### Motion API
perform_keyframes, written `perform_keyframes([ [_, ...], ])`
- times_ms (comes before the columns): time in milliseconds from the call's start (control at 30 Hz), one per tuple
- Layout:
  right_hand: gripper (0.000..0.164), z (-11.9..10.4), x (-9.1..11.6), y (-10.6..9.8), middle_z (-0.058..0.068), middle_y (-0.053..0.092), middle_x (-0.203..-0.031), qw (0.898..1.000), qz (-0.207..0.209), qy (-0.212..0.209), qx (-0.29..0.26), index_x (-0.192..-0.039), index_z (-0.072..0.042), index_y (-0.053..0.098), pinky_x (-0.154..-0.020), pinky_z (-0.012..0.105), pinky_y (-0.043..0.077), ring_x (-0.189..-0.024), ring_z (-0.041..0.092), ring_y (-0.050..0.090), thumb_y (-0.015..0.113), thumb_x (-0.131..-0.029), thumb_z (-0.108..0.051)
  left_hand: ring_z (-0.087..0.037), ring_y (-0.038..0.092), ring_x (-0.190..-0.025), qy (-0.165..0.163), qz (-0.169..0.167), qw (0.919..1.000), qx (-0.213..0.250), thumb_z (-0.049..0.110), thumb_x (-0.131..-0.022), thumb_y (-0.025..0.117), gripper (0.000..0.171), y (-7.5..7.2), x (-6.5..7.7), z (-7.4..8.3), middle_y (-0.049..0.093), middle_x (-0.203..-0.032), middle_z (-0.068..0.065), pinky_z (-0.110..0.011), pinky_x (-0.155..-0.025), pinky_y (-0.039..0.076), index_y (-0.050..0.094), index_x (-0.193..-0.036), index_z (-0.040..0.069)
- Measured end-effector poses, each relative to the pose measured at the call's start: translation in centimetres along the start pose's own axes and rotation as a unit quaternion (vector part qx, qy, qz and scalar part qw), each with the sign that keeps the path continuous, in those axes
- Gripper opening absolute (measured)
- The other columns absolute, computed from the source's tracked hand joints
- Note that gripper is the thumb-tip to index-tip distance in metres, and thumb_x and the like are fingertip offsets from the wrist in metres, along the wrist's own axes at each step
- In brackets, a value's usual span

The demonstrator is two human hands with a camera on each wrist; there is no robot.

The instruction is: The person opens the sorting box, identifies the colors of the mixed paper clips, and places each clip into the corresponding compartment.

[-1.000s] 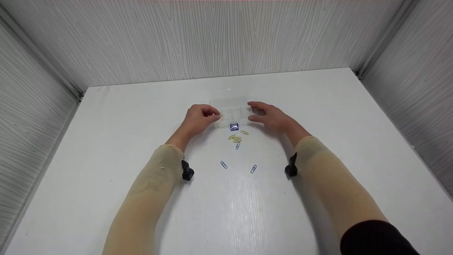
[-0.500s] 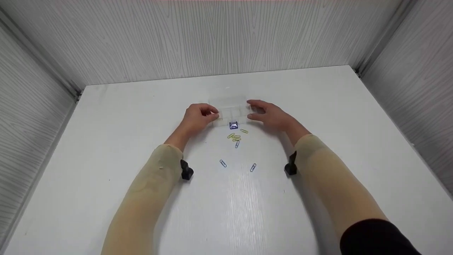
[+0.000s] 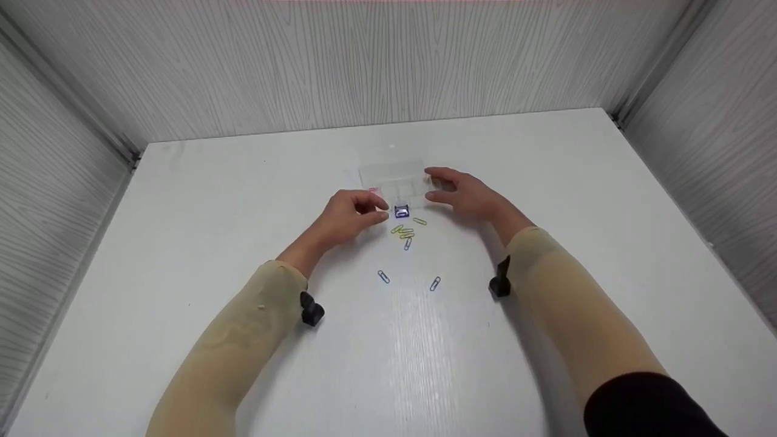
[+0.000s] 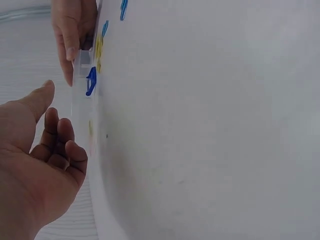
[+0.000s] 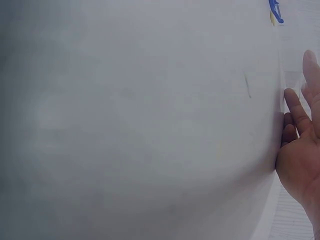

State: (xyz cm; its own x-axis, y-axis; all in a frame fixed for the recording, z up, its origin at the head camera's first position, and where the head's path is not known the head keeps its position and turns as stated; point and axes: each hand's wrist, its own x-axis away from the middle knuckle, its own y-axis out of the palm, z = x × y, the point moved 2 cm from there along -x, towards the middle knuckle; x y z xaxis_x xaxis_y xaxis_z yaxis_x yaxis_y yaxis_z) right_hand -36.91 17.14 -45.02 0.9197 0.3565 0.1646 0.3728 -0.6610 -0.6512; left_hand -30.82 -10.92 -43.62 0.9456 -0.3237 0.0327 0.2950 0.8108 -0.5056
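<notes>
Left hand point(image 3: 350, 216) has moved toward the blue latch point(image 3: 402, 211), fingers loose and empty.
Right hand point(image 3: 467, 195) rests relaxed fingers at one end of the clear box point(image 3: 398, 189); yellow clips point(image 3: 407, 231) and blue clips point(image 3: 383, 277) lie before it.

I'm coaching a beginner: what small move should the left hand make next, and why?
Probably pinch the nearest yellow paperclip. The left hand looks empty and its fingertips are close to that paperclip, while the right hand is at the right side of the clear box.
</notes>
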Motion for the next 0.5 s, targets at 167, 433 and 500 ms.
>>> perform_keyframes([
  [167, 0.067, 0.3, -0.2, 0.0, -0.008, 0.042, -0.166, 1.000, 0.002, -0.001, 0.006, -0.162, -0.035, 0.043, -0.127, 0.043, 0.021, -0.156, 0.016, 0.033, 0.069, -0.102, -0.050, -0.023, 0.057, -0.095, 0.010, -0.037, 0.9993, 0.004, 0.023, -0.100, 0.076, 0.019, 1.0, 0.3, -0.1, 0.067, -0.102, -0.005, -0.032, -0.082, 0.047, 0.081, -0.117, 0.015],
  [433, 0.068, 0.4, -0.1, 0.0, -0.007, 0.041, -0.167, 1.000, 0.001, -0.007, 0.001, -0.162, -0.034, 0.043, -0.127, 0.041, 0.022, -0.157, 0.015, 0.030, 0.070, -0.101, -0.051, -0.021, 0.056, -0.091, 0.023, -0.051, 0.9984, -0.006, 0.020, -0.099, 0.077, 0.018, 1.8, 0.0, -0.7, 0.066, -0.097, -0.005, -0.032, -0.082, 0.045, 0.081, -0.116, 0.014],
  [500, 0.069, 0.3, -0.1, 0.0, -0.007, 0.040, -0.167, 1.000, 0.002, -0.010, 0.006, -0.162, -0.034, 0.043, -0.127, 0.041, 0.021, -0.157, 0.015, 0.029, 0.069, -0.101, -0.052, -0.021, 0.056, -0.090, 0.021, -0.047, 0.9987, -0.010, 0.020, -0.099, 0.077, 0.017, 1.8, -0.1, -0.8, 0.066, -0.096, -0.005, -0.032, -0.082, 0.045, 0.081, -0.115, 0.015],
])
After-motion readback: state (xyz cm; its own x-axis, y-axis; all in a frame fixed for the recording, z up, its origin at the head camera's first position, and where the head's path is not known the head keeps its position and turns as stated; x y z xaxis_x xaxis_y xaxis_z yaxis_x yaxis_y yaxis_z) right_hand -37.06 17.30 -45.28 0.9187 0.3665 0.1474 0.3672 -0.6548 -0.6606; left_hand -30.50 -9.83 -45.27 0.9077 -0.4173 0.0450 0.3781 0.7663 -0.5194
